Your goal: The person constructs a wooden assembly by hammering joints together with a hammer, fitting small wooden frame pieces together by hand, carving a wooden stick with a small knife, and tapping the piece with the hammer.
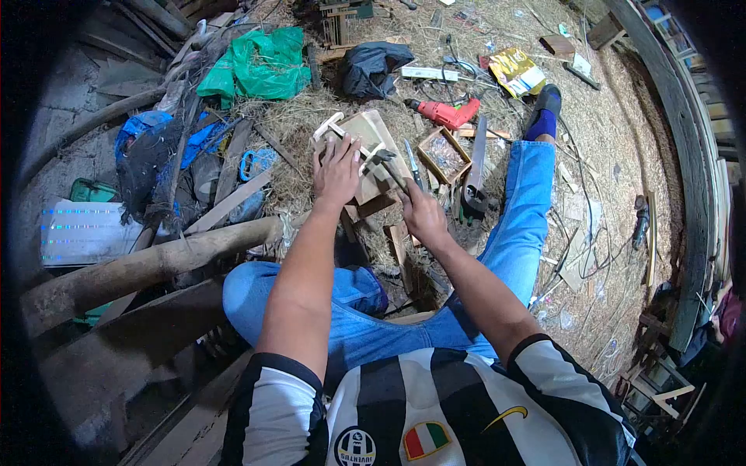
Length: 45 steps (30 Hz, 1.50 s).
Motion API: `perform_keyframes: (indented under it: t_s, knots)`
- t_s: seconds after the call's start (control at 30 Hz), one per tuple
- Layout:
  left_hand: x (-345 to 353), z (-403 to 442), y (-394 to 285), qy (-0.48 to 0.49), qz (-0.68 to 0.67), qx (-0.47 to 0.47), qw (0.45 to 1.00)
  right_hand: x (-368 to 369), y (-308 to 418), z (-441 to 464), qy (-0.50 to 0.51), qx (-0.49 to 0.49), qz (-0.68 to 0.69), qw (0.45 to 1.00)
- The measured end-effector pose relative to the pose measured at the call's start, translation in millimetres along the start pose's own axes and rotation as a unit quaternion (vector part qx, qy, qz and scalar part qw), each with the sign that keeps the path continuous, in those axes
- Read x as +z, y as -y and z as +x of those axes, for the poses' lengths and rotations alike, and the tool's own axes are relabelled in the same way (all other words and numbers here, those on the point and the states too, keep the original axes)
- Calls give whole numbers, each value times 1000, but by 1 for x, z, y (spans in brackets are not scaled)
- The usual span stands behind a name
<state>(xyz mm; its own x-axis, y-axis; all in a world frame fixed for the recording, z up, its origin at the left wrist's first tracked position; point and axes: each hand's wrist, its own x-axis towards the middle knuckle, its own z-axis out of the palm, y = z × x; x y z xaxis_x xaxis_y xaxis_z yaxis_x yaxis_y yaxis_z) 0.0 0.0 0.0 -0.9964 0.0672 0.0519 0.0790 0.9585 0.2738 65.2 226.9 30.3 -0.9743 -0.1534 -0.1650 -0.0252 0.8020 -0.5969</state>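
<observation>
My left hand [339,169] lies over a small pale wooden frame [332,124], its fingers curled on the wood and holding it against a wooden block [374,132]. In my right hand [424,213] is a hammer [394,172], fingers wrapped round its handle. The hammer's dark head rests at or just above the frame's right end; I cannot tell whether they touch. Right of the block lie a knife [413,161], a small open wooden box [444,155] and a handsaw [474,175]. Any nail at the hammer head is too small to make out.
A red power drill [446,113] lies beyond the box. Farther back are a black plastic bag [376,68], a green plastic bag [260,66] and a yellow packet [517,72]. A thick bamboo pole [155,266] crosses at left. Cables and wood scraps litter the straw-covered ground.
</observation>
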Motion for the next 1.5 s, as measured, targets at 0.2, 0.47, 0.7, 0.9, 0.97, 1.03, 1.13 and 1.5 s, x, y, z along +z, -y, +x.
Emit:
perform_keyframes:
  t_s: [0.2, 0.47, 0.7, 0.9, 0.97, 1.03, 1.13, 1.5]
  knots:
    - [11, -11, -28, 12, -27, -15, 999, -21, -14, -16, 2, 9, -4, 1000]
    - [-10, 0, -5, 44, -17, -9, 999, -20, -4, -8, -75, 16, 109, 991]
    - [-18, -18, -13, -104, -48, 45, 992, -15, 5, -9, -87, -10, 123, 989]
    - [-11, -23, -17, -112, -44, 65, 991, -13, -15, -18, -135, 9, 146, 980]
    - [-6, -21, -15, -131, -46, 75, 987, -20, -22, -27, -119, 19, 163, 979]
    - [-14, -18, -17, -131, -79, 36, 987, -25, -25, -34, -93, 51, 166, 980]
    - [-40, -11, -27, -177, -132, -3, 975, -23, -38, -46, -110, 38, 158, 981]
    - [-114, -4, -21, -66, -611, -134, 777, -71, -3, -59, -177, -16, 208, 962]
